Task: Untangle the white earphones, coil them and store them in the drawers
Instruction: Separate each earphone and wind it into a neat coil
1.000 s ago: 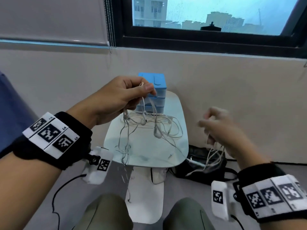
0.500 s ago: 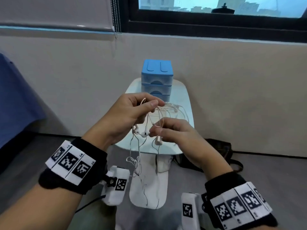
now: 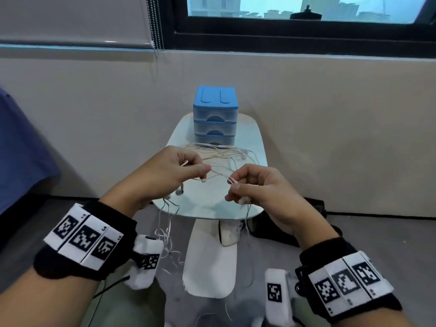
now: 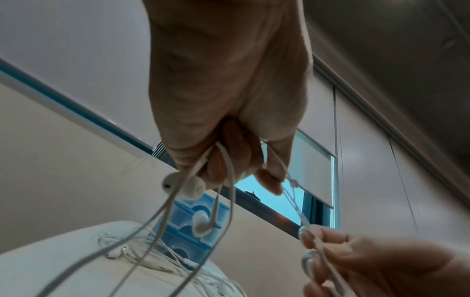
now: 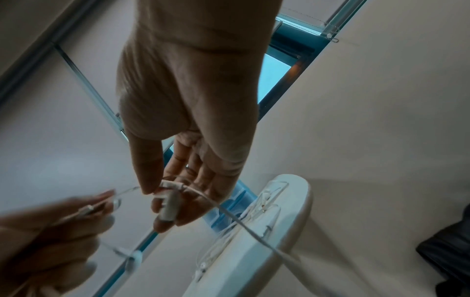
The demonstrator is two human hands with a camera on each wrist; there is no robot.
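A tangle of white earphones [image 3: 226, 154] lies on the small white table [image 3: 207, 208], with strands lifted between my hands. My left hand [image 3: 174, 171] pinches several cords; two earbuds [image 4: 188, 186] dangle under its fingers and loose cord hangs off the table's front edge. My right hand [image 3: 254, 185] pinches a cord and a white inline piece [image 5: 170, 207] between thumb and fingers. A short taut strand [image 4: 292, 193] runs between the two hands. The blue three-drawer unit [image 3: 215, 114] stands at the table's far end, all drawers shut.
A beige wall and a dark window frame [image 3: 283, 38] rise behind the table. A black bag [image 3: 283, 230] lies on the floor to the right of the table's white stand [image 3: 210, 256]. A blue fabric surface [image 3: 21, 147] is at the left.
My right hand came in from the right and took hold of a cord beside my left hand. Both hands have lowered over the table and now draw a strand apart.
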